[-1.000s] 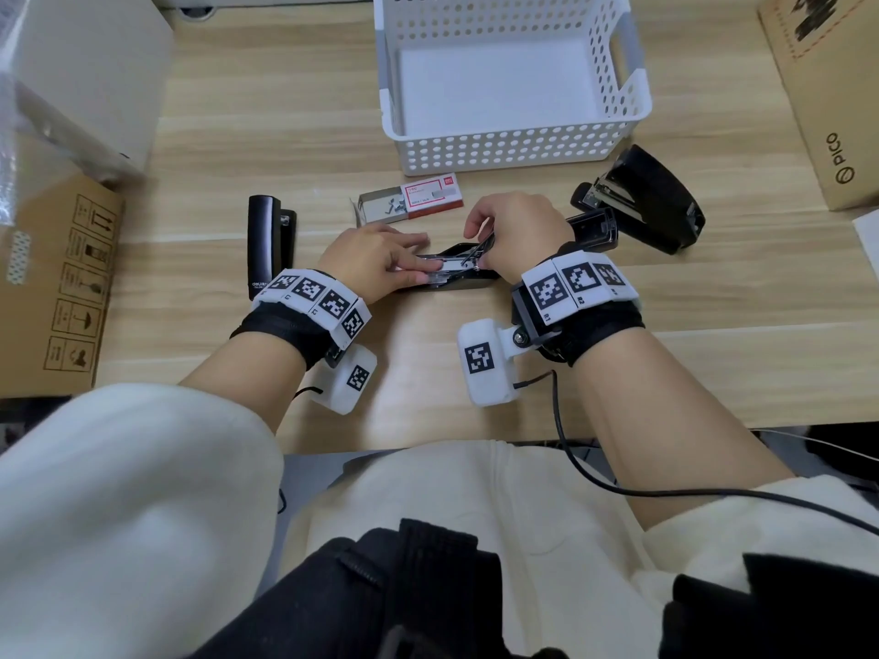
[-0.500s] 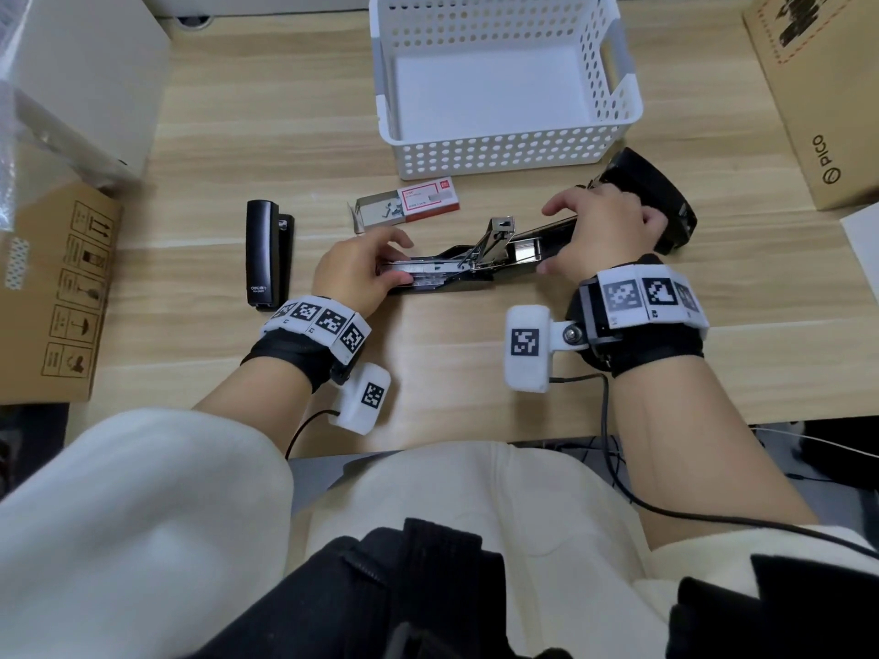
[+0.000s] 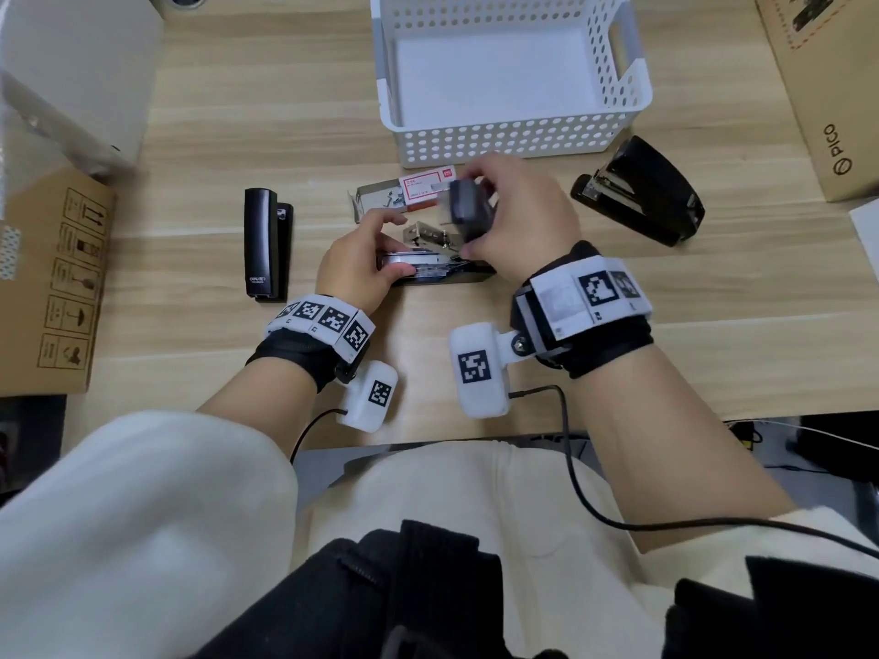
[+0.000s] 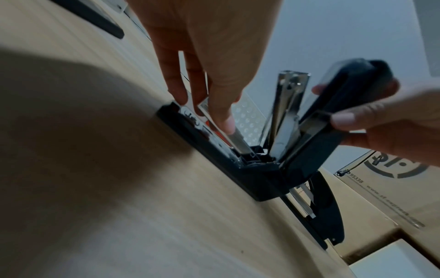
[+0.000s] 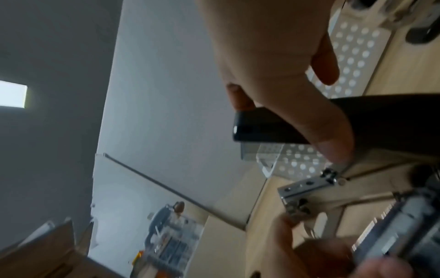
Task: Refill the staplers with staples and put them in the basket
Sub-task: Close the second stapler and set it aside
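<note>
Head view: the right hand [image 3: 518, 221] covers most of the open stapler's [image 3: 437, 271] lid, which is smeared with motion blur. The basket's [image 3: 504, 140] far wall is cut off by the top edge, and the cardboard box [image 3: 827, 88] upper right runs out of frame. Staple box [image 3: 418, 192] print is too tiny to read.

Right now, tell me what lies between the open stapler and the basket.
The staple box, opened, lies between the stapler and basket in the head view.
</note>
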Available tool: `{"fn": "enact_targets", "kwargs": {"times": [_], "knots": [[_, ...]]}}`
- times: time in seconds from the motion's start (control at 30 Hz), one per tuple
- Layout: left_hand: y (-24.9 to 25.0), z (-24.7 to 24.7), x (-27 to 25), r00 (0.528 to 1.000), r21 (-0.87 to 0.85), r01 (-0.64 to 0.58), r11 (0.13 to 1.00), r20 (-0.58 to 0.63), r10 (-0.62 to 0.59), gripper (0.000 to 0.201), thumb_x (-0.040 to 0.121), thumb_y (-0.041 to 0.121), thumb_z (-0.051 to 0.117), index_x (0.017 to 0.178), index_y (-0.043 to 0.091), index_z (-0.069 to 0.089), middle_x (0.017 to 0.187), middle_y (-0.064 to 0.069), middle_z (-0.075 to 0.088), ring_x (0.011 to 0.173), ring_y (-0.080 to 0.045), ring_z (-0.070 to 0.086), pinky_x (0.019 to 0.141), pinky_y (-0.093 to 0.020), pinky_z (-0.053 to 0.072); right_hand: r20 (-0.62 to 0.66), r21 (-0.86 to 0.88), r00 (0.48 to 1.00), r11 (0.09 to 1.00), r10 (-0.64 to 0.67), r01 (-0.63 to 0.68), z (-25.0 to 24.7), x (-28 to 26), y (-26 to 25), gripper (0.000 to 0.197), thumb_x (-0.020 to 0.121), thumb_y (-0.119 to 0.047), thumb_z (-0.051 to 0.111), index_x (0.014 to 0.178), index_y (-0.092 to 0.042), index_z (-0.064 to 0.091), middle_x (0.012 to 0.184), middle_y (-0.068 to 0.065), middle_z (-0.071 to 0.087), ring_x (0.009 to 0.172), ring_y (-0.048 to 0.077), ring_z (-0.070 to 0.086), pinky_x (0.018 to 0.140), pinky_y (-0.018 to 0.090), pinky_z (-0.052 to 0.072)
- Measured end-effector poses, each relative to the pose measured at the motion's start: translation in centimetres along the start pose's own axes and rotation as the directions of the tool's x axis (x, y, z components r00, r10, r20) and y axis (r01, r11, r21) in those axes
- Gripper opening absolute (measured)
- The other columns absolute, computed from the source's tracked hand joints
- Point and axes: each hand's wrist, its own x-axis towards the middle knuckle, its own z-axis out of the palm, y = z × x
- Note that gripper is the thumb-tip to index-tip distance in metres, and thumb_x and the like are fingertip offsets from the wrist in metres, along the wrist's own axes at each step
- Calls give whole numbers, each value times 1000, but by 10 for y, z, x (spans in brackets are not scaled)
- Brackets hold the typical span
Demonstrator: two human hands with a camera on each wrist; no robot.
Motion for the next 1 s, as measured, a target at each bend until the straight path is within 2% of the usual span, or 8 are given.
{"fn": "enact_targets", "kwargs": {"times": [0.17,0.27,0.37,0.47,0.6,0.67,0.8,1.0], "knots": [[1,-2,1,1000,-47,11,999,-7,-12,62,71,17,76,124,22,45,102,-3,66,93,-23,61,83,-34,48,135,-89,987,991,-83,96,29,12,-11,49,68,-20,77,113,-26,59,116,-1,59,114,23,48,89,37,45],[0,-5,-2,1000,-93,23,995,-6,-23,63,69,10,76,123,24,47,99,2,61,96,-23,60,85,-31,49,222,-171,973,980,-59,99,39,19,-3,47,73,-23,75,116,-28,57,119,-1,59,116,24,46,93,37,39],[-7,-15,-5,999,-23,-28,999,-20,28,64,71,-2,66,126,26,48,100,6,59,102,-19,58,90,-29,46,261,-145,963,989,59,-21,40,22,19,51,73,-15,74,120,-24,57,123,3,59,116,26,50,96,37,42],[-21,-32,-5,978,143,-53,988,-194,80,62,70,1,60,127,23,48,125,3,56,119,-21,48,101,-34,35,297,-99,951,993,87,-60,38,23,29,59,70,-4,74,124,-21,57,124,7,59,117,27,51,94,30,40],[-39,-53,-2,890,168,187,968,-445,-95,73,67,4,57,135,21,38,142,-2,37,129,-26,35,103,-35,30,332,-62,941,997,65,-47,42,26,20,63,64,3,76,121,-21,61,123,4,61,117,23,53,97,29,40],[-50,-59,1,883,141,281,949,-426,-198,82,66,1,57,140,20,29,145,-5,32,130,-29,33,104,-36,31,355,-46,934,999,41,-27,49,27,11,63,62,3,76,118,-22,63,120,3,62,115,23,54,99,32,43],[-69,-65,2,898,78,326,942,-335,-284,92,66,4,62,144,24,18,142,-3,34,129,-22,37,97,-37,40,370,-50,929,999,8,12,69,30,-8,60,59,-4,78,113,-27,65,114,-1,63,108,21,56,91,31,47],[-84,-80,9,879,84,399,913,-319,-354,88,68,14,64,143,24,20,138,-4,42,124,-28,43,92,-44,44,333,-77,943,996,-21,49,96,37,-30,52,66,-26,75,114,-22,57,110,4,61,99,23,57,74,27,42]]}}
